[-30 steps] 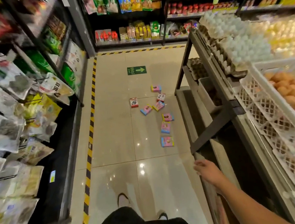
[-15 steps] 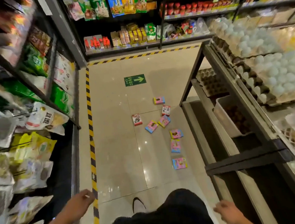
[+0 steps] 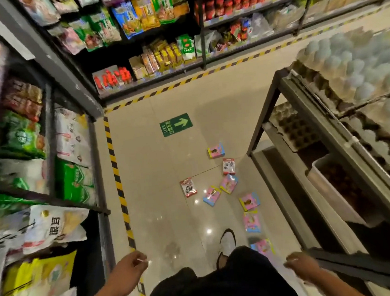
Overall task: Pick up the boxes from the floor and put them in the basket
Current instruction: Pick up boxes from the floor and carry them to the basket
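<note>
A person stood in a shop aisle and looked down at the floor (image 3: 158, 164). Eight small boxes lay scattered on the shiny tiles. The top pink box (image 3: 216, 150) lay near a green exit sign (image 3: 176, 124) stuck to the floor. Two red boxes (image 3: 188, 187) lay flat a little lower, one near the middle and one nearer the egg rack. The other pink boxes (image 3: 249, 201) ran in a loose line down toward the person's white shoe (image 3: 227, 241). The last pink box (image 3: 263, 247) lay just beside that shoe, partly hidden by a dark leg.

The left hand (image 3: 129, 268) hung low over the yellow and black floor stripe (image 3: 117, 182). Its fingers were loosely curled and held nothing that I could make out. The right hand (image 3: 301, 264) hung near the dark rack (image 3: 334, 207) with white eggs (image 3: 355, 65). It was blurry, and I could not tell how its fingers lay. Neither hand touched a box. Bags of food (image 3: 69, 136) filled the shelves on the left.
</note>
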Demonstrator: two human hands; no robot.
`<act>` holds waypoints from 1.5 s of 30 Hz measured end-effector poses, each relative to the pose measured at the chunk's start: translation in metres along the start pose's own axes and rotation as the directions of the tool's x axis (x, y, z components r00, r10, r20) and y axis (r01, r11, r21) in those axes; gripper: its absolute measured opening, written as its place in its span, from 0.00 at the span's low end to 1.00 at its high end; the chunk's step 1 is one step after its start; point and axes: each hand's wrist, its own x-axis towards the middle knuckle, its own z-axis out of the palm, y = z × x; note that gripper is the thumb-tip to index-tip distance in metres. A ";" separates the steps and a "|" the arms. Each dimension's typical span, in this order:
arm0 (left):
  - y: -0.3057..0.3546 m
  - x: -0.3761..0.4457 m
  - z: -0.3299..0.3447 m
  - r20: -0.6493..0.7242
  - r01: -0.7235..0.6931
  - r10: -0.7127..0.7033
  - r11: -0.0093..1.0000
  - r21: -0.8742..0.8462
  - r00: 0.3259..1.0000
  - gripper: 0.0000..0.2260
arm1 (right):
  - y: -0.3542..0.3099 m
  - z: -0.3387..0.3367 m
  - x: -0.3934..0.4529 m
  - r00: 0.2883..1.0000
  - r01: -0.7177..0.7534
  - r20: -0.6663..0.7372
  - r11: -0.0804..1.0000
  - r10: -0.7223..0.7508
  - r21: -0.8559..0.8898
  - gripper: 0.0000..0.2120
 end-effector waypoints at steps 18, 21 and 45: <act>0.123 0.289 -0.122 0.164 0.171 -0.178 0.984 0.057 0.970 0.14 | -0.237 -0.037 0.100 0.961 -0.250 -0.061 0.942 0.269 0.223 0.05; 0.170 0.357 -0.111 0.192 0.161 -0.155 0.987 -0.015 0.969 0.08 | -0.239 -0.004 0.141 0.924 -0.358 -0.026 0.884 0.383 0.300 0.15; 0.101 0.855 0.293 0.076 0.441 -0.485 0.841 0.312 0.871 0.53 | -0.223 0.142 0.766 0.820 -0.467 -0.150 0.797 0.552 0.383 0.64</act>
